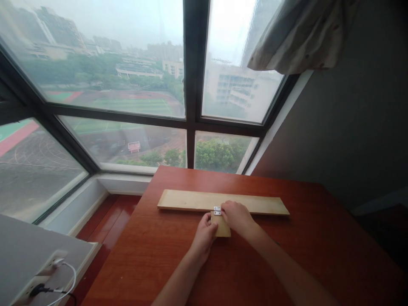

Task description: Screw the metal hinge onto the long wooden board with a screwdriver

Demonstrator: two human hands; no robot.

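Forearms [180, 280] over red-brn tbl [143, 255] | hands [237, 216] at wood pc [223, 230] | wndw [191, 76] bhnd

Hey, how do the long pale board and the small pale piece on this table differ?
Size: the long board is a wide strip, while the small piece is far shorter.
Position: the long board lies farther from the person, the small piece nearer.
Hold: the left hand grips the small piece; it doesn't grip the long board.
Both share a pale, wood-like colour.
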